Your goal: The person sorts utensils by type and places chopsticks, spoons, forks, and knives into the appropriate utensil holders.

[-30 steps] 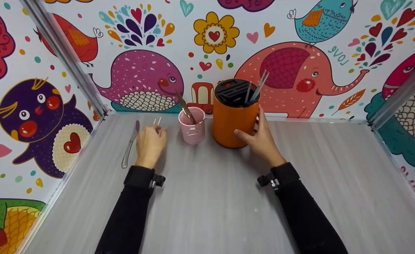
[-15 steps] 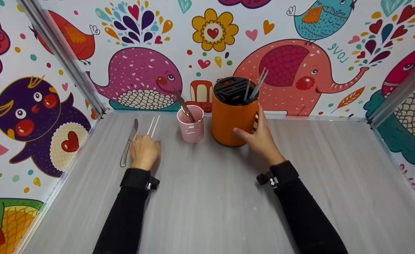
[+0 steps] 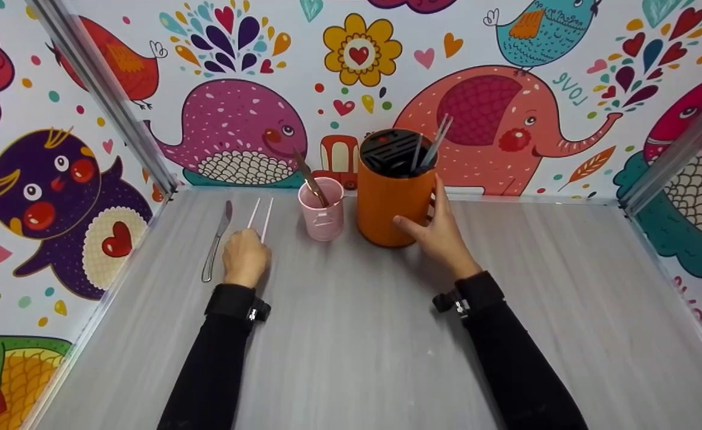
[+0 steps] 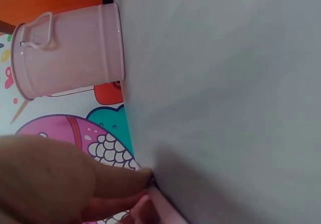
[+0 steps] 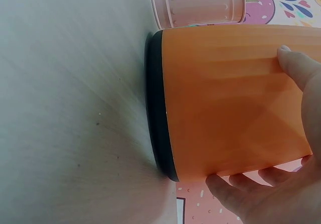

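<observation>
My left hand [image 3: 246, 257] is low over the table with its fingers curled round the near part of two thin, pale chopsticks [image 3: 267, 220]. The chopsticks' far ends point to the back wall, a little apart. In the left wrist view, the thumb and finger [image 4: 120, 181] meet close to the tabletop. On the right, my other hand [image 3: 443, 242] grips an orange cylindrical utensil holder [image 3: 386, 206], thumb on the near side and fingers round the right side. Several thin sticks [image 3: 437, 140] rise from its black slotted top [image 3: 392, 149].
Between the hands stands a small pink bucket [image 3: 324, 224] with a brown-looking knife [image 3: 310, 179] leaning in it. A silver table knife [image 3: 216, 242] lies left of my left hand. Walls printed with cartoon animals [image 3: 243, 131] enclose the grey table [image 3: 351, 346] at the back and sides.
My left hand has drawn back towards me and slightly left, so more of the chopsticks shows and their ends have spread apart. The right hand and the utensil holder have stayed put.
</observation>
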`<act>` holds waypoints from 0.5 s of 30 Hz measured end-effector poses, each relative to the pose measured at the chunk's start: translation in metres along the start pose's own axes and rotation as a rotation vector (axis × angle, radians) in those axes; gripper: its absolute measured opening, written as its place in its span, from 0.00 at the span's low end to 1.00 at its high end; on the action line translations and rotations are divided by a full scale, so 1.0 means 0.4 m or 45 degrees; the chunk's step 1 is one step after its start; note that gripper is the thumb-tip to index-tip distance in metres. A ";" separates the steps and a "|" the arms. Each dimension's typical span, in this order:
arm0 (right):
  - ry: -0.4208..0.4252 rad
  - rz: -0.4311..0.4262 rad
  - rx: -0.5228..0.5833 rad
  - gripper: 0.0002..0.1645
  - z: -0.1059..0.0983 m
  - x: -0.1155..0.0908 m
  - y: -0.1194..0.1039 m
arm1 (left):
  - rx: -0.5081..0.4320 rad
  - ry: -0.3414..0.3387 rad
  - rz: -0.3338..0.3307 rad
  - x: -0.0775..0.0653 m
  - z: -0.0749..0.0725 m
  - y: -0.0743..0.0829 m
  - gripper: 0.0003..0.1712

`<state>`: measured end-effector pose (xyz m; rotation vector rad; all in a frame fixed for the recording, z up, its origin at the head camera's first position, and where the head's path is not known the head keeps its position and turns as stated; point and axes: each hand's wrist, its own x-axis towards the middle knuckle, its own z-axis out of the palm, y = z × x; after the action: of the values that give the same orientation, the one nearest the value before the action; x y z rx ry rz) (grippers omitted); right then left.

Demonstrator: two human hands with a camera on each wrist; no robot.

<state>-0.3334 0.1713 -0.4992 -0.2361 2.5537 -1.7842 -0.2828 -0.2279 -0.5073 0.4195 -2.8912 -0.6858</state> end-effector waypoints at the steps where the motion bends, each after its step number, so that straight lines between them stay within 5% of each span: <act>1: -0.002 -0.003 0.000 0.80 0.000 0.000 0.000 | -0.006 0.000 -0.011 -0.001 0.000 0.001 0.10; 9: 0.007 -0.019 -0.007 0.80 0.005 0.002 -0.001 | -0.080 0.003 -0.051 -0.017 -0.011 0.032 0.11; 15: 0.021 -0.041 0.003 0.78 0.005 0.002 -0.001 | -0.236 0.121 -0.036 -0.032 -0.032 0.069 0.16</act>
<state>-0.3341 0.1694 -0.4996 -0.2658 2.5728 -1.8078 -0.2746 -0.2058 -0.4841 0.4565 -2.7075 -0.9037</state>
